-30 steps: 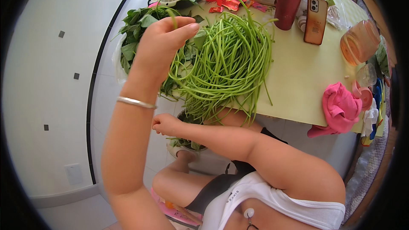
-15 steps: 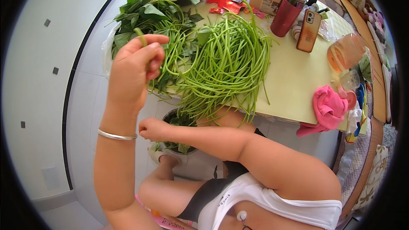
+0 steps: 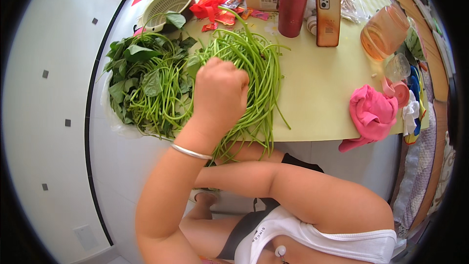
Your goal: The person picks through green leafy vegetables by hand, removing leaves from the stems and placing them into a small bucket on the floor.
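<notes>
Your left hand (image 3: pixel 221 90) has dropped from the leafy heap onto the long green stripped stems (image 3: pixel 254 73), fingers curled shut. Your right hand hides behind the left forearm; its fingers can't be told.

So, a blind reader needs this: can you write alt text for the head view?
The person's left hand, closed in a fist, is raised over a heap of long green vegetable stems on a pale yellow table. A pile of leafy greens lies left; the right hand is hidden below.
</notes>
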Available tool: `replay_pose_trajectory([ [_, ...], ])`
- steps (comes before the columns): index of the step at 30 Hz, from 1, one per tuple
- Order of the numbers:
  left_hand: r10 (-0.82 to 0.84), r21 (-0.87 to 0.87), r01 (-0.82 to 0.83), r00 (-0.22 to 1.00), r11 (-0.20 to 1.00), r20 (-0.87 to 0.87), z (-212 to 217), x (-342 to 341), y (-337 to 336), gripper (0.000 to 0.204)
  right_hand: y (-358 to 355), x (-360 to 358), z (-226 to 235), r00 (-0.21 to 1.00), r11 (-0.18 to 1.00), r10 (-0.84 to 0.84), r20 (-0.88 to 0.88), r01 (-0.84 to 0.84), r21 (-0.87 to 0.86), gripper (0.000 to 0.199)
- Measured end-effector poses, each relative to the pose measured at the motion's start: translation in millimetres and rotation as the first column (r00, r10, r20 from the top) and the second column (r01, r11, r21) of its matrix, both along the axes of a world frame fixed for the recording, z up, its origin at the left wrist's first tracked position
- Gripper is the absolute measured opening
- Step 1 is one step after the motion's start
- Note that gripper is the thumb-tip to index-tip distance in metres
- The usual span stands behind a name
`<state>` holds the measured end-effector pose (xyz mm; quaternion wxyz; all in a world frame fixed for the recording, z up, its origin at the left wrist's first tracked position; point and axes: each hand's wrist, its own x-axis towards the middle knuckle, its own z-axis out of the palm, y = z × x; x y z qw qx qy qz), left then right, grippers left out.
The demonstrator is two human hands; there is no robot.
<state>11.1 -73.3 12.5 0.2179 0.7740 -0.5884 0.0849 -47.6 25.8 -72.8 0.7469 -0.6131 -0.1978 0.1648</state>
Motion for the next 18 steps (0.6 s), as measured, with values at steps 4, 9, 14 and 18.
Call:
replay_pose_trajectory([
  [4,0.043,0.203,-0.088,0.975,0.975,0.218,-14.2,-13.5,1.4,0.007,-11.8,-2.0,-2.7,0.987,0.991,0.119,-0.105,-0.112,0.067,0.037],
  [9,0.331,0.217,-0.295,0.931,0.930,-0.155,-17.9,-19.5,-4.7,0.010,-19.9,-1.5,-10.7,0.972,0.982,0.172,-0.160,-0.155,0.111,0.036],
  [14,0.457,0.402,-0.282,0.764,0.871,-0.456,-14.9,-20.1,-11.8,0.019,-22.2,-1.9,-7.6,0.957,0.972,0.213,-0.198,-0.187,0.143,0.035],
  [18,0.477,0.391,-0.314,0.754,0.865,-0.451,-27.9,-23.7,-14.4,0.023,-30.9,-5.4,5.8,0.926,0.964,0.243,-0.290,-0.197,0.178,0.035],
])
